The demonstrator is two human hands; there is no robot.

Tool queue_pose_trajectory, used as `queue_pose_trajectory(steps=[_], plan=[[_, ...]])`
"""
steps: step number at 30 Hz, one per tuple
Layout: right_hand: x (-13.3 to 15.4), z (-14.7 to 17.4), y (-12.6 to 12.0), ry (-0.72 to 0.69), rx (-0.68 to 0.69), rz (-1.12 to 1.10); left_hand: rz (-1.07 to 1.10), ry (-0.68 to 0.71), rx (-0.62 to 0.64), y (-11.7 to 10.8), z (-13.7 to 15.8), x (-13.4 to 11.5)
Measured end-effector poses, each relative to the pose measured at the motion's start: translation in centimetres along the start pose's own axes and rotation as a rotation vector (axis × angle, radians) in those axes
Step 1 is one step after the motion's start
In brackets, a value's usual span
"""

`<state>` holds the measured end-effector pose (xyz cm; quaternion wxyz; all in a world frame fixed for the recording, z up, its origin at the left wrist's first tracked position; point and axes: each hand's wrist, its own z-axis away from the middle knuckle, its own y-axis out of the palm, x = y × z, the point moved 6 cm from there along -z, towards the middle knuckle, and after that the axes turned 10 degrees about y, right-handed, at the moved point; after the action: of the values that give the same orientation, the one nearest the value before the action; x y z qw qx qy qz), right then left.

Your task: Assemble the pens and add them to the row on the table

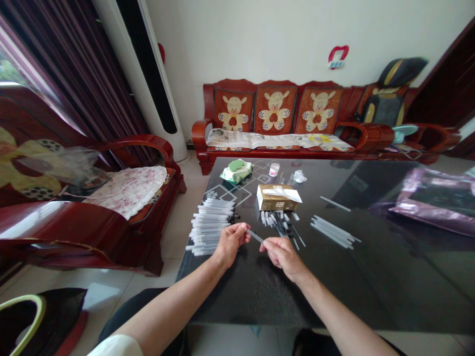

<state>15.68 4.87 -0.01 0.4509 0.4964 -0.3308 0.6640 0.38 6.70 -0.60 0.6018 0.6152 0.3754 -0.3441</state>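
Observation:
A translucent whitish pen barrel (255,236) spans the gap between my hands above the dark table. My left hand (230,243) pinches its far-left end, and my right hand (282,254) has its fingers closed on the other end. Just left of my left hand lies a stack of frosted pens (210,225), some with black tips. Beyond my right hand are loose black pen refills (281,226) with several small frosted caps. Further right rests a bundle of translucent barrels (331,232), and a single barrel (335,203) lies behind it.
A tissue box (279,199) stands behind the refills. Farther back are a green wipes pack (236,171), a small white tub (274,169) and a crumpled tissue (300,176). A purple plastic bag (404,205) covers the table's right side. A wooden sofa (198,129) stands beyond.

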Motion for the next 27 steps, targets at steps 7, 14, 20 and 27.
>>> queue_pose_trajectory(steps=[7, 14, 20, 27], plan=[[-1.0, -0.5, 0.5, 0.057, 0.053, -0.166, -0.009, 0.04, -0.037, 0.3, 0.3, -0.2], [-0.7, -1.0, -0.2, 0.047, 0.035, -0.081, -0.043, -0.012, -0.012, -0.1, -0.2, 0.0], [-0.4, -1.3, -1.0, 0.023, 0.017, 0.017, -0.129, -0.037, -0.016, -0.4, -0.9, -0.8], [0.1, -1.2, -2.4, -0.024, -0.099, 0.034, -0.353, 0.301, -0.27, -6.7, -4.5, -8.9]])
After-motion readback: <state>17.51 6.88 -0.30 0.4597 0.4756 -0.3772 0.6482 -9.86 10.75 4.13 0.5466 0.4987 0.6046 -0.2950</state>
